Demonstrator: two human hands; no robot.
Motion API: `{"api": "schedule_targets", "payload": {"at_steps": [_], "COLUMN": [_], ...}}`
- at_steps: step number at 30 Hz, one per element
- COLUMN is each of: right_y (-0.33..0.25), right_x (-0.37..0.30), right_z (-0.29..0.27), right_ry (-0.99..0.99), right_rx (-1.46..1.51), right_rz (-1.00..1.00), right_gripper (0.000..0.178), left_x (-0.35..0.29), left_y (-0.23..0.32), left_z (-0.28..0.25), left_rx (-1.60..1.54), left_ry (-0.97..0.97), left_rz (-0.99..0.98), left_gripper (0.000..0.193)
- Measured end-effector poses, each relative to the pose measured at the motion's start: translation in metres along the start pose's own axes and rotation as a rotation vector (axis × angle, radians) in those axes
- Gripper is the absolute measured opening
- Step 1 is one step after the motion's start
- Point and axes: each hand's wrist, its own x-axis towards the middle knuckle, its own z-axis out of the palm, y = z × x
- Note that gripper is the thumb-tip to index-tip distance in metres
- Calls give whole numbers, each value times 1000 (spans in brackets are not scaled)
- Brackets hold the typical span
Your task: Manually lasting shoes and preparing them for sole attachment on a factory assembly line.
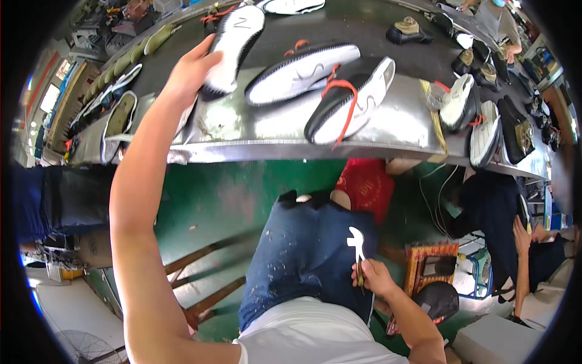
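Note:
Up at the left of the metal-edged bench, my left hand [195, 70] is closed round the side of an upturned shoe [237, 37] with a white underside and a dark edge. Low over my right thigh, my right hand [374, 278] grips the handles of a pair of pincers [356, 242], whose bright curved head points up. Just right of the held shoe lie two more shoes, a black-edged one [300, 76] on its side and another [354, 100] with a red lace across it. Both show white undersides with dark markings.
More white-bottomed shoes [485, 130] and dark shoes [517, 130] line the right of the bench [412, 115]. Olive shoes [124, 115] stand at the left. A red bag [365, 185] is under the bench. A co-worker's arm [521, 261] shows at right.

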Motion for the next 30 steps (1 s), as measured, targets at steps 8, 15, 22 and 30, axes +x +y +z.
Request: {"api": "schedule_targets", "payload": {"at_steps": [8, 15, 22, 30], "right_y": [-24, -12, 5, 16], "right_x": [12, 17, 10, -16], "right_z": [-12, -18, -8, 4], "right_ry": [-7, -35, -24, 25], "right_rx": [123, 54, 14, -245], "right_rz": [119, 110, -9, -280], "right_gripper": [49, 56, 55, 23], "left_x": [164, 136, -21, -288], "left_y": [-110, -71, -61, -101], "left_z": [55, -123, -157, 72], "left_rx": [1892, 1348, -169, -800], "left_ry": [-93, -72, -81, -221], "left_rz": [429, -360, -281, -204], "left_gripper": [41, 64, 40, 92]}}
